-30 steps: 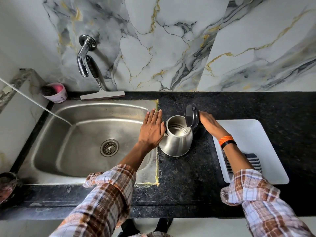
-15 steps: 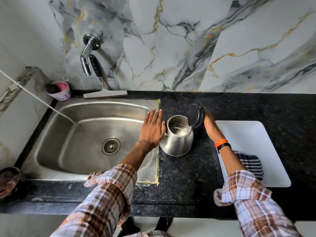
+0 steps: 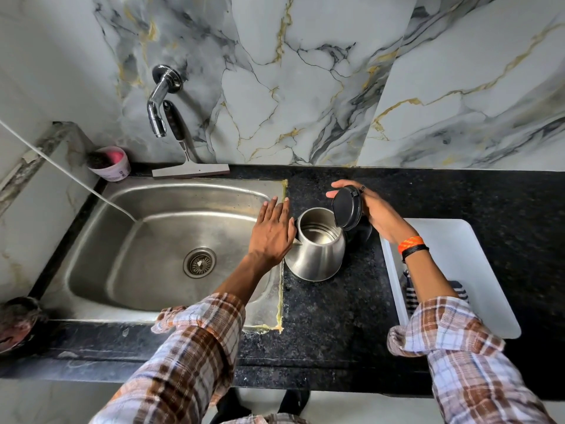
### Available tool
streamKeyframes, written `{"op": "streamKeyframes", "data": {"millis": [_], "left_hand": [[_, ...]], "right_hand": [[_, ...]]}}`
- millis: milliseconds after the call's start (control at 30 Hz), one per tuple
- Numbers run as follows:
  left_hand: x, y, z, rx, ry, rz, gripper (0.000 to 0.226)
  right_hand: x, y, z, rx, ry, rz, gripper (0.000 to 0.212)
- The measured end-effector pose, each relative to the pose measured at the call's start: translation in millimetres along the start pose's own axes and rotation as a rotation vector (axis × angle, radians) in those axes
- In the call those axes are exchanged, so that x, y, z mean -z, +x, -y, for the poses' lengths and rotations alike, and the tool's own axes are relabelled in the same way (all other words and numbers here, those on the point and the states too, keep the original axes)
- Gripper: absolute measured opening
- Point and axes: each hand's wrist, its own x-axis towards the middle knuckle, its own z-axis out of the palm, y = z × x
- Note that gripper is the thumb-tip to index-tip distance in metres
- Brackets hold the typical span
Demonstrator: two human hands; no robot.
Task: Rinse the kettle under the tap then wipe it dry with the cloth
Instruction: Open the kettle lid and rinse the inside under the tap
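A steel kettle (image 3: 318,255) stands upright on the black counter just right of the sink, its black lid (image 3: 347,208) swung up and open. My left hand (image 3: 272,232) lies flat against the kettle's left side by the spout, fingers straight. My right hand (image 3: 371,209) is behind the raised lid, fingers spread around it, holding nothing that I can see. A dark striped cloth (image 3: 411,293) lies on a white tray (image 3: 477,255) at the right, mostly hidden by my right forearm. The chrome tap (image 3: 159,102) juts from the wall above the sink; no water runs.
The steel sink (image 3: 146,246) with its drain (image 3: 199,262) fills the left. A squeegee (image 3: 186,154) leans on the wall behind it, next to a white cup with pink paste (image 3: 111,163). A thin white hose runs into the basin. A dark bowl (image 3: 15,322) sits at the front left.
My right hand has risen from the kettle's handle side to behind the lid and spread its fingers. My left hand stays on the kettle. The kettle has not moved.
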Motion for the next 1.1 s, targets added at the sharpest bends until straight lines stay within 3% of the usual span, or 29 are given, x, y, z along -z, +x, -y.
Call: {"op": "streamKeyframes", "data": {"millis": [333, 400, 500, 767, 1100], "left_hand": [[-0.1, 0.2, -0.6, 0.007, -0.011, -0.001, 0.061], [-0.7, 0.3, -0.7, 0.007, -0.012, -0.002, 0.061], [-0.8, 0.4, -0.7, 0.009, -0.021, -0.001, 0.061], [1.8, -1.5, -2.2, 0.022, -0.04, 0.012, 0.061], [-0.3, -2.8, 5.6, 0.029, -0.088, -0.011, 0.066]], "right_hand": [[-5.4, -4.5, -4.4, 0.003, 0.199, -0.018, 0.06], [-7.6, -8.9, -8.4, 0.016, 0.108, 0.01, 0.048], [-15.3, -16.4, -13.8, 0.033, -0.005, -0.049, 0.06], [-40.4, -25.2, -59.2, 0.313, -0.714, -0.494, 0.057], [-33.5, 6.0, -65.6, 0.452, -0.802, -0.646, 0.054]]}}
